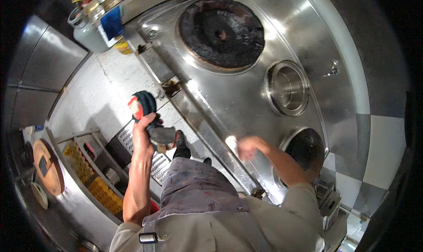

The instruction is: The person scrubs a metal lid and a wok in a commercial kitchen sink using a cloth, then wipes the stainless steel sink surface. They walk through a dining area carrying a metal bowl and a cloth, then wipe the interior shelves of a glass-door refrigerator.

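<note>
My left hand (144, 128) grips a bunched dark cloth bundle (148, 103) with red, white and grey parts, held over the floor beside the stove. My right hand (248, 148), blurred, is over the front edge of the stainless steel stove top (228, 110); whether its fingers hold anything is not clear. A large blackened round burner cover (221, 34) lies at the stove's far end. Towards the wall, a round metal well (287, 88) is set into the top. Beyond my right forearm is a dark round pan or burner opening (304, 146), partly hidden.
A metal rail (198, 120) runs along the stove front. At left, a steel counter (82, 189) bears a round wooden board (48, 167); yellow egg trays (104, 194) sit on shelving beside it. A grey gas cylinder (87, 35) stands at the back left. A slotted drain grate (160, 167) lies underfoot.
</note>
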